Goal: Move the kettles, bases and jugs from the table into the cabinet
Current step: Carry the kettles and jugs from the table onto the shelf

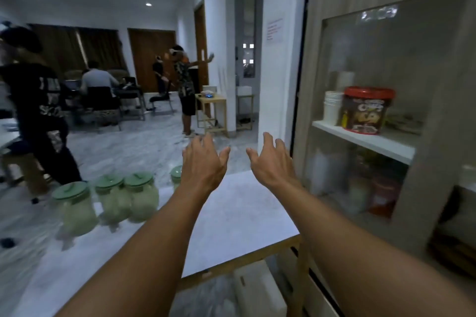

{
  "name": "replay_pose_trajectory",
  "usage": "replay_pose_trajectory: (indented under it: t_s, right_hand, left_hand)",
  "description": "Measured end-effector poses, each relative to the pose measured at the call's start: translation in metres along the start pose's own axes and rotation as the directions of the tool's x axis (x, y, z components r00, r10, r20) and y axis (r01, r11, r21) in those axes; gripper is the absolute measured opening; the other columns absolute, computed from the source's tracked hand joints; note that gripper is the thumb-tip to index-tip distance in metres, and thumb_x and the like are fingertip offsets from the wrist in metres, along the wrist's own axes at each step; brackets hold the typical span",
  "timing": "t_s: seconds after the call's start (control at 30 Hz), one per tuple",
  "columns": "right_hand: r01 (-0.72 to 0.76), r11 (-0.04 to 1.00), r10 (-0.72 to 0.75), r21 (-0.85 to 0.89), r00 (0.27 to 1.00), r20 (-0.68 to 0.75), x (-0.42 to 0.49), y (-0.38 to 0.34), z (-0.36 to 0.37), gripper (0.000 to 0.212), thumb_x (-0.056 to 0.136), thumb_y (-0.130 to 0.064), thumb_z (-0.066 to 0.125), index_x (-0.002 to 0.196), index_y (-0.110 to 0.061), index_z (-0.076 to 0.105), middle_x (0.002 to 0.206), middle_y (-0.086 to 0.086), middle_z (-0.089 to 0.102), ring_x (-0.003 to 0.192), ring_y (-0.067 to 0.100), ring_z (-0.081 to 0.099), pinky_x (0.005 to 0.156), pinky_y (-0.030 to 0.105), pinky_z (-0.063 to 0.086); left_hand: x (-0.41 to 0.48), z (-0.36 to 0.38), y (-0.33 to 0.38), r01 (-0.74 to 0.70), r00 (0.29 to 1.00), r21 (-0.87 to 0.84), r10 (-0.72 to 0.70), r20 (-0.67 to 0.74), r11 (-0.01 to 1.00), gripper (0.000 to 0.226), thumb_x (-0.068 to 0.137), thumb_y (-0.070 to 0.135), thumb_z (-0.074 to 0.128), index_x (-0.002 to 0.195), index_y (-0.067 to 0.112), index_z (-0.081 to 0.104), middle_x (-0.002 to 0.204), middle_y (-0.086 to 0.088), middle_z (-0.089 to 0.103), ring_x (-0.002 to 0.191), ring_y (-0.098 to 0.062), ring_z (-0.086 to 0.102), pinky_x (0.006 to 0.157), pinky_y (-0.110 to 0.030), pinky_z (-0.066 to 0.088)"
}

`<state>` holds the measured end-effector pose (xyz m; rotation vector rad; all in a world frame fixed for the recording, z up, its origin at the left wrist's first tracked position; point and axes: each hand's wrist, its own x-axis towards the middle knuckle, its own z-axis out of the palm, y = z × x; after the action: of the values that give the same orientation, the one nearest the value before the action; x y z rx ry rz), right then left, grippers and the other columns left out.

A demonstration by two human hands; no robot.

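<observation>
- Jugs [74, 206], head view: upright, green-lidded, on the left side of the table [231, 213], left of both hands; the cabinet [435, 152] stands at right.
- Left hand [203, 162] and right hand [273, 162]: stretched forward above the table, fingers loosely spread, holding nothing.
- Left hand is nearer the jugs; the closest jug sits just beside its wrist, partly hidden.
- Count: four jugs; no kettles or bases in view.
- Judgement: next reach goes leftward, away from the cabinet.
</observation>
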<state>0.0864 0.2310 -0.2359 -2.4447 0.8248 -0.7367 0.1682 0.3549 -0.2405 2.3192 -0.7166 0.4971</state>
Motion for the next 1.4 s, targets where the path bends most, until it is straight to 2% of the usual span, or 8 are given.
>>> replay_pose_trajectory:
  t_s: [0.23,0.47,0.67,0.87,1.0,1.2,1.33,1.4]
  right_hand:
    - [0.201,0.968,-0.238,0.152,0.927,0.289,0.015,-0.117,0.151,0.061,0.098,-0.048,0.044,0.148,-0.018,0.029,0.153,0.018,0.03,0.137,0.04,0.035,0.109,0.049,0.035]
    - [0.256,0.937,-0.348,0.238,0.759,0.55,0.025,-0.185,0.283,0.055,0.098,-0.044,0.046,0.141,-0.013,0.036,0.144,0.019,0.04,0.128,0.041,0.045,0.099,0.045,0.04]
    - [0.145,0.95,-0.3,0.277,0.669,0.679,0.032,-0.209,0.376,0.044,0.097,-0.041,0.049,0.125,-0.007,0.049,0.129,0.018,0.055,0.118,0.038,0.054,0.093,0.041,0.044]
    - [-0.086,0.959,-0.139,0.271,0.689,0.712,0.042,-0.222,0.436,0.044,0.097,-0.034,0.053,0.127,-0.003,0.051,0.13,0.021,0.059,0.121,0.039,0.055,0.094,0.039,0.044]
    - [-0.179,0.94,-0.09,0.29,0.69,0.718,0.05,-0.239,0.468,0.053,0.091,-0.043,0.061,0.124,-0.002,0.052,0.124,0.019,0.063,0.115,0.038,0.058,0.092,0.038,0.045]
    - [-0.224,0.948,0.009,0.226,0.728,0.685,0.056,-0.26,0.499,0.07,0.082,-0.05,0.071,0.129,-0.003,0.049,0.127,0.018,0.062,0.118,0.037,0.058,0.095,0.04,0.046]
    - [-0.199,0.97,0.063,0.141,0.765,0.641,0.057,-0.267,0.517,0.046,0.094,-0.04,0.061,0.12,-0.002,0.056,0.122,0.019,0.064,0.112,0.037,0.06,0.089,0.039,0.046]
    - [-0.188,0.974,0.065,0.128,0.768,0.637,0.056,-0.269,0.524,0.034,0.096,-0.036,0.057,0.11,-0.005,0.059,0.114,0.018,0.067,0.098,0.033,0.06,0.081,0.037,0.045]
  left_hand:
    - [0.015,-0.05,-0.173,0.329,0.941,0.194,-0.302,-0.155,0.924,0.057,0.096,0.042,0.049,0.139,0.005,0.043,0.138,-0.022,0.045,0.126,-0.039,0.043,0.108,-0.046,0.032]
    - [0.013,-0.058,-0.299,0.641,0.767,0.224,-0.606,-0.211,0.734,0.052,0.096,0.037,0.051,0.136,0.005,0.044,0.135,-0.022,0.046,0.124,-0.041,0.045,0.106,-0.046,0.035]
    - [0.021,-0.036,-0.363,0.802,0.597,0.127,-0.775,-0.208,0.584,0.056,0.097,0.035,0.05,0.143,0.005,0.039,0.143,-0.021,0.041,0.132,-0.037,0.04,0.111,-0.045,0.032]
    - [0.03,-0.013,-0.404,0.892,0.442,-0.012,-0.878,-0.182,0.452,0.058,0.098,0.039,0.049,0.144,0.005,0.036,0.144,-0.018,0.041,0.131,-0.034,0.043,0.103,-0.04,0.037]
    - [0.045,-0.005,-0.439,0.912,0.37,-0.125,-0.916,-0.152,0.39,0.066,0.094,0.041,0.056,0.145,0.005,0.034,0.147,-0.015,0.041,0.132,-0.032,0.043,0.102,-0.039,0.037]
    - [0.065,0.007,-0.49,0.907,0.364,-0.189,-0.926,-0.102,0.377,0.082,0.082,0.04,0.073,0.143,0.003,0.033,0.141,-0.016,0.047,0.129,-0.033,0.046,0.101,-0.04,0.041]
    - [0.074,0.016,-0.519,0.906,0.397,-0.133,-0.916,-0.064,0.402,0.049,0.09,0.041,0.062,0.118,0.002,0.052,0.115,-0.016,0.064,0.108,-0.035,0.06,0.086,-0.038,0.049]
    - [0.074,0.018,-0.529,0.889,0.44,-0.123,-0.897,-0.042,0.441,0.044,0.096,0.044,0.051,0.109,0.003,0.055,0.106,-0.015,0.066,0.1,-0.036,0.062,0.077,-0.036,0.048]
